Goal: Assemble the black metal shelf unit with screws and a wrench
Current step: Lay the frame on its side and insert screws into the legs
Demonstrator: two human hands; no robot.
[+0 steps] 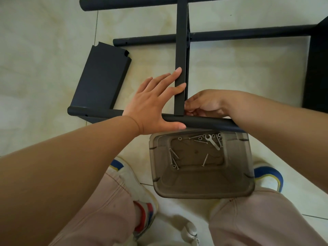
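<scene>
The black metal shelf frame lies on the tiled floor. Its near round pole (pixel 204 122) runs left to right in front of me. A shelf panel (pixel 181 50) stands on edge and meets that pole. My left hand (pixel 156 105) rests flat against the panel's left face, thumb along the pole, holding nothing. My right hand (pixel 204 105) has its fingers pinched at the joint of panel and pole; what they hold is hidden. A silver wrench (pixel 213 142) and several screws (pixel 173 157) lie in a smoky plastic bin (pixel 204 190).
A loose black shelf panel (pixel 101 77) lies flat at the left. Two more frame poles (pixel 142 41) cross the floor farther away. Another black panel (pixel 317 68) stands at the right edge. My knees and shoes flank the bin.
</scene>
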